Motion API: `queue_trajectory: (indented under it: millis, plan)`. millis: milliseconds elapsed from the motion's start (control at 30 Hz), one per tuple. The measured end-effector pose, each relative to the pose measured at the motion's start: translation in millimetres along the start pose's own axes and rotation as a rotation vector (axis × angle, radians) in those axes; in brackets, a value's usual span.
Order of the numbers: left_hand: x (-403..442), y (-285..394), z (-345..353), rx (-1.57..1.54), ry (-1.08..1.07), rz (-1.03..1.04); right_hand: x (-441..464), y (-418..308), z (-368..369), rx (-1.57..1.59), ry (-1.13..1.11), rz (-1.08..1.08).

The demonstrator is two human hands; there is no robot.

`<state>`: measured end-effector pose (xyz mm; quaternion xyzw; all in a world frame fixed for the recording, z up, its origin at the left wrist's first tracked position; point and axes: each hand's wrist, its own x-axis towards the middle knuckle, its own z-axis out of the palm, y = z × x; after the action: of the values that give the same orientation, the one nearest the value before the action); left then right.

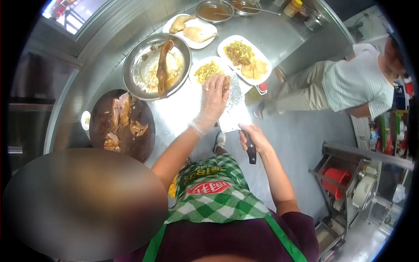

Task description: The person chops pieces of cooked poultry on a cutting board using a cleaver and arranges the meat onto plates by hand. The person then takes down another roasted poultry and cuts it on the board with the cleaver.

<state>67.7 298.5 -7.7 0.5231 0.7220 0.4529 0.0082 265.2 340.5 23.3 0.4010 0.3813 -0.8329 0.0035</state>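
Note:
My right hand (256, 137) is closed round the dark handle of a cleaver (234, 114), whose broad wet blade points away from me. My left hand (214, 97), in a clear plastic glove, is pressed over brown pieces of meat (226, 83) against the blade's left side. Its fingers partly hide the meat. Both are at the near edge of a white plate (192, 78) holding yellowish chopped food. Just beyond, a second oval plate (267, 79) carries brown meat, yellow-green shreds and pale slices.
A round chopping board (98, 131) with cut meat lies left. Above it stands a metal bowl (126, 74) holding a long brown piece. Poultry pieces (197, 34) sit on a plate behind, near sauce bowls (214, 12). Another person (349, 87) stands at right.

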Motion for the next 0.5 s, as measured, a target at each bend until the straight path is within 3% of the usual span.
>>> queue_trajectory:
  millis: [300,500]
  plan:
    - [38,-50,24,0.168,-0.063,-0.182,65,-41,-30,-0.001,-0.123,0.113]
    - [40,-56,26,0.154,-0.108,-0.152,60,-46,-40,0.001,-0.117,0.139]
